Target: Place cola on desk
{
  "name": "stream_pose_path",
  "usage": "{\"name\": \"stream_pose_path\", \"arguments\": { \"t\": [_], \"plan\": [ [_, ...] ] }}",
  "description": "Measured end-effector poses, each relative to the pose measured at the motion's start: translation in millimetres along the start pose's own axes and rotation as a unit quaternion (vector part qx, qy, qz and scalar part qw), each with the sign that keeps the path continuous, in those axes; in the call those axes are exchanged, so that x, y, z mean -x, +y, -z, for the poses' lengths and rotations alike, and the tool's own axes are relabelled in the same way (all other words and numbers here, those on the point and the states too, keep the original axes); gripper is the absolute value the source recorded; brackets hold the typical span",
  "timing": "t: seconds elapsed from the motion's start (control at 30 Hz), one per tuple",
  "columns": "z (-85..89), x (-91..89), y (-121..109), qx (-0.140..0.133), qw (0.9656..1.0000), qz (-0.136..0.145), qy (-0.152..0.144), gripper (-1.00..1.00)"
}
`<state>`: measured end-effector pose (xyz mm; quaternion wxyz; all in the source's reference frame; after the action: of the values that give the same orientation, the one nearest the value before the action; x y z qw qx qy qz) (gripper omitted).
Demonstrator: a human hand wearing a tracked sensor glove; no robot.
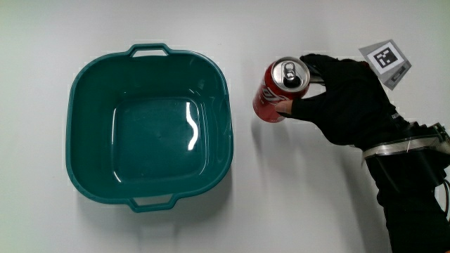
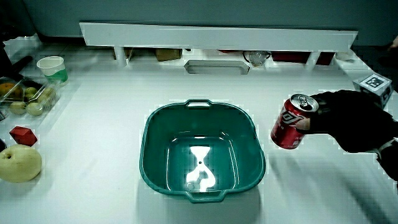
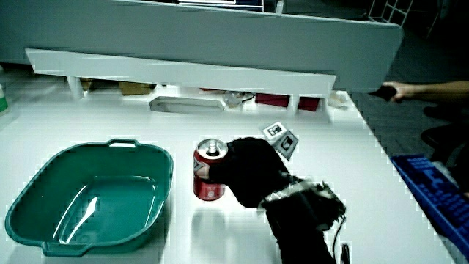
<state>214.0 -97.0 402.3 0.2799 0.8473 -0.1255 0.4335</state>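
A red cola can with a silver top stands beside the green basin; in both side views the cola can is close to the table, though contact with the surface is hard to tell. The hand in its black glove is wrapped around the can's side, fingers and thumb closed on it. A patterned cube sits on the back of the hand. The hand shows in both side views, gripping the can.
The green basin has nothing in it. In a side view, a pear, a red block, a fruit box and a cup stand at the table's edge. A low white partition borders the table.
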Motion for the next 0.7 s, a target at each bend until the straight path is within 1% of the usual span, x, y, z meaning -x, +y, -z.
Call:
{"name": "stream_pose_path", "arguments": {
  "t": [0.03,0.07,0.1,0.13,0.17,0.2,0.23,0.27,0.3,0.33,0.4,0.53,0.6,0.63,0.67,0.7],
  "plan": [
    [1.3,-4.5,0,-0.001,0.9999,-0.009,0.008,0.00],
    [2.8,-8.7,1,0.000,0.9999,-0.013,0.007,0.00],
    [4.4,-10.1,0,0.003,1.0000,0.000,0.003,0.00],
    [6.2,-13.3,0,0.003,1.0000,-0.006,0.006,0.00],
    [7.3,-14.0,-1,0.005,0.9999,0.016,-0.004,0.00],
    [8.8,-15.8,-2,0.006,0.9999,0.012,0.001,0.00],
    [9.6,-18.4,-2,0.008,0.9997,0.021,-0.003,0.00],
    [11.2,-21.7,-2,0.009,0.9998,0.016,0.008,0.00],
    [12.3,-22.2,-3,0.013,0.9996,0.026,0.000,0.00],
    [14.0,-24.3,-3,0.011,0.9997,0.023,0.005,0.00],
    [16.6,-27.2,-3,0.016,0.9994,0.032,-0.002,0.00],
    [21.0,-31.9,-4,0.022,0.9991,0.036,0.000,0.00],
    [22.5,-30.6,-5,0.028,0.9986,0.044,0.012,0.00],
    [22.3,-32.5,-5,0.022,0.9989,0.041,0.010,0.00],
    [22.4,-31.6,-6,0.022,0.9989,0.038,0.012,0.00],
    [22.2,-32.2,-6,0.025,0.9988,0.041,0.010,0.00]
  ]
}}
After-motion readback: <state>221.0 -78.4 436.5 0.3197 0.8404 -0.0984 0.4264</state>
